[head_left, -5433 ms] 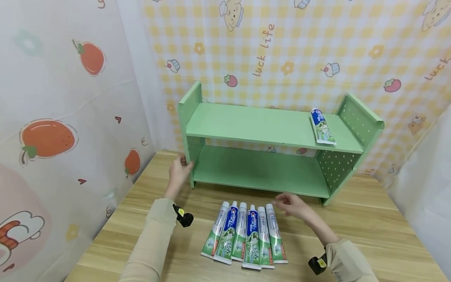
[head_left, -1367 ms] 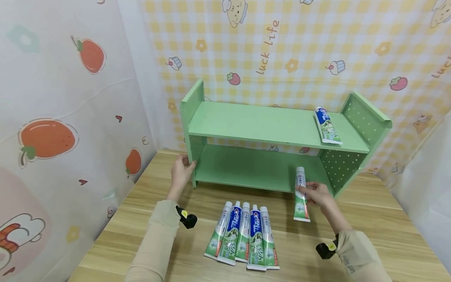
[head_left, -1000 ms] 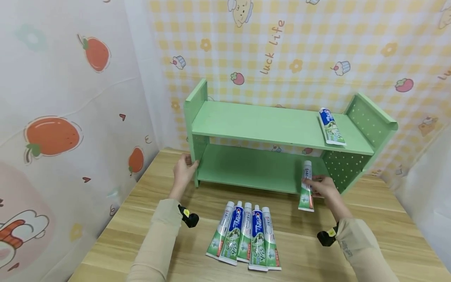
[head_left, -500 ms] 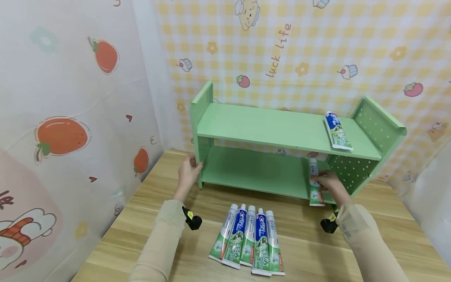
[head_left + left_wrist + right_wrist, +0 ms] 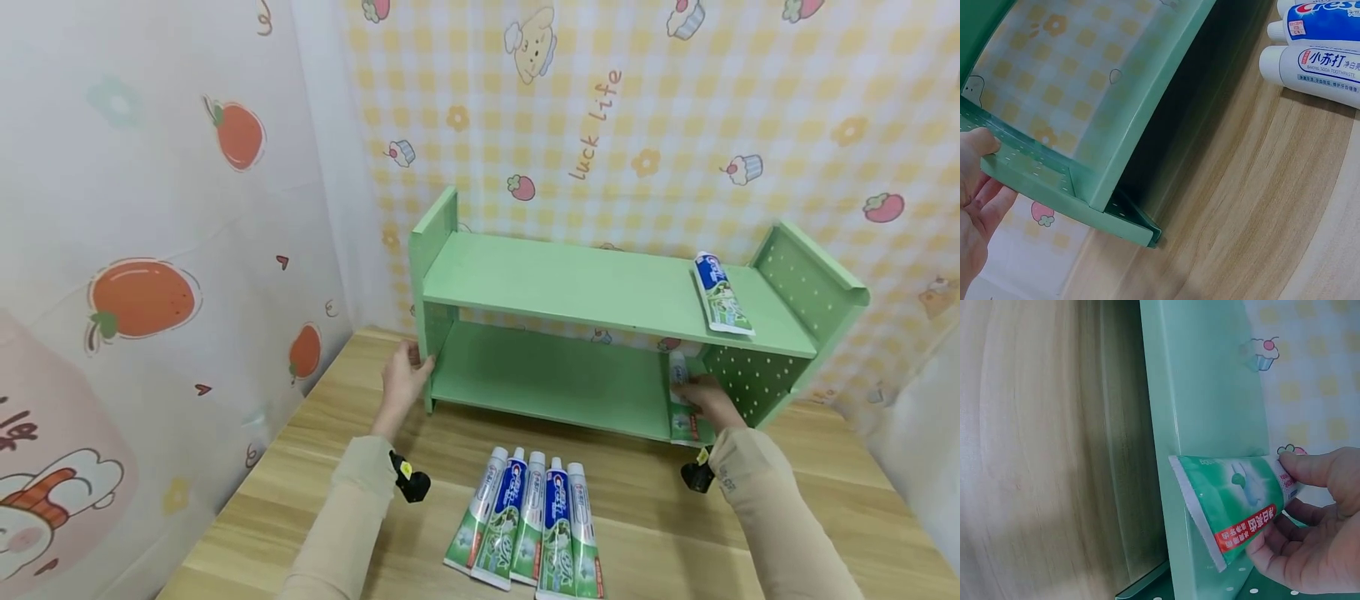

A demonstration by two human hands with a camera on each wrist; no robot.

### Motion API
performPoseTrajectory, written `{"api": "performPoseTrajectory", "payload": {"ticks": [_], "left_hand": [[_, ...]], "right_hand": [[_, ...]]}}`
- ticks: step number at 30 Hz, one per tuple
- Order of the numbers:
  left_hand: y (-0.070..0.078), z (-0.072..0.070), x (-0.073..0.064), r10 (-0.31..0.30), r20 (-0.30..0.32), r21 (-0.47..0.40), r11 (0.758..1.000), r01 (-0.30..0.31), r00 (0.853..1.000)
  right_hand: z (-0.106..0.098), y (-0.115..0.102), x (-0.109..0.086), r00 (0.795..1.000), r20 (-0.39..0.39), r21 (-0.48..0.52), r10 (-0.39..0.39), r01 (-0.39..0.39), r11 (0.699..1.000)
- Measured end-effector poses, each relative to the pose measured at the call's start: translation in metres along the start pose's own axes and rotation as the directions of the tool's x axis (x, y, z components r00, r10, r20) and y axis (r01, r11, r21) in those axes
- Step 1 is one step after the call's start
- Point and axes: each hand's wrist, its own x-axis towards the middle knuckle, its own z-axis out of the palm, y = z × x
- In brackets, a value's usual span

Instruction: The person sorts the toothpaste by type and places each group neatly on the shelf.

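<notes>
A green two-tier shelf stands on the table. My left hand grips its left side panel, thumb on one face and fingers on the other. At the right end of the lower tier, my right hand holds a green-and-white toothpaste tube between thumb and fingers. The tube lies on the lower board, crimped end at the front edge and cap toward the back; the hand covers part of its middle. On the upper tier, toward the right, lies a blue-and-green Crest toothpaste tube.
In front of the shelf, several toothpaste tubes lie side by side on the wooden table, caps toward the shelf. The right side panel stands just beyond my right hand. Patterned cloth hangs behind the shelf.
My right hand took the rightmost tube from the row and carried it right and back onto the lower tier. The left hand stays on the side panel. The head view shifted slightly.
</notes>
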Motion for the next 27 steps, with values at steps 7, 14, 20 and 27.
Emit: {"api": "performPoseTrajectory", "payload": {"ticks": [7,14,20,27], "left_hand": [[-0.002,0.007,-0.008,-0.004,0.017,-0.003,1.000,0.004,1.000],[0.000,0.010,-0.012,0.018,0.013,0.018,1.000,-0.018,1.000],[0.000,0.010,-0.012,0.017,0.017,0.013,1.000,-0.017,1.000],[-0.001,0.011,-0.011,0.013,0.025,0.016,1.000,-0.014,1.000]], "right_hand": [[0.000,0.016,-0.010,0.996,-0.057,-0.065,-0.069,0.065,0.996],[0.002,0.022,-0.013,0.993,-0.111,-0.068,-0.038,0.031,0.997],[0.005,0.025,-0.012,0.994,-0.094,-0.008,0.048,-0.049,0.999],[0.009,0.027,-0.016,0.993,-0.107,0.027,0.053,-0.051,0.998]]}}
